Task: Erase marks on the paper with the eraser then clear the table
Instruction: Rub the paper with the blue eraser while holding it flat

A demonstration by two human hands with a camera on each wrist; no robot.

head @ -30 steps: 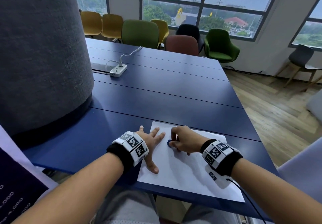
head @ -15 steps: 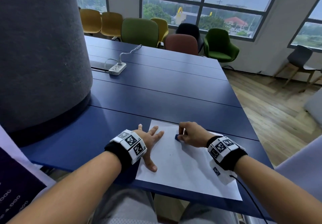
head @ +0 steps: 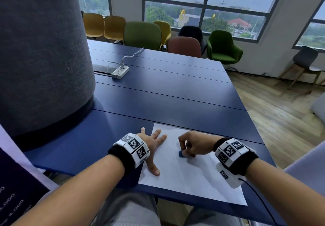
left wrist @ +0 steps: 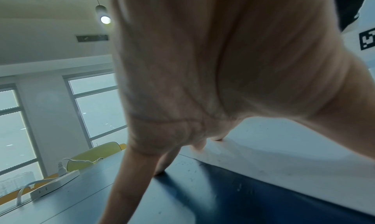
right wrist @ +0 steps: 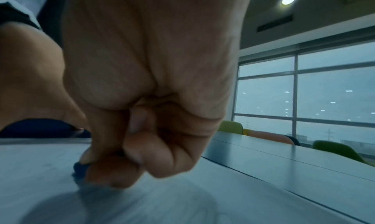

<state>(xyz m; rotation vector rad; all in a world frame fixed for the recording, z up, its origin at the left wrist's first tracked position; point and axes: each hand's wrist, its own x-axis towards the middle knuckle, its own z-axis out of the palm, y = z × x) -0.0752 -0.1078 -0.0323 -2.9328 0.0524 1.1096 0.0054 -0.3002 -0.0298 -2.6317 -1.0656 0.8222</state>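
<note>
Head view: right hand (head: pixel 192 144) curled over small blue eraser (head: pixel 181 153), pinching it betw. thumb & fingertips, pressing it down on white paper sheet (head: pixel 193 178). Sheet lying flat at near edge of dark blue table (head: pixel 167 99), near corner seems to reach slightly over edge. Left hand (head: pixel 153 144) flat, fingers spread & straight, holding nothing; thumb & inner fingers pinning left edge of sheet, outer fingers on bare table. Right wrist view confirms: fingers (right wrist: pixel 105 176) folded tight, only dark blue tip of the eraser (right wrist: pixel 80 169) showing, touching the sheet. Marks too faint to make out, maybe tiny speck near eraser.

Handling, as judgement: eraser prob. light, rubbery, grippy; best held low on both sides, close to working end, so no bending or slipping out. Paper thin, light, easy to crease or tear w/ hard rubbing; needs flat pressing close beside rubbed spot. For clearing later: lift sheet by overhanging corner, not scrape from flat.

White power strip (head: pixel 120 71) w/ cable farther back on table, well apart from sheet.
</note>
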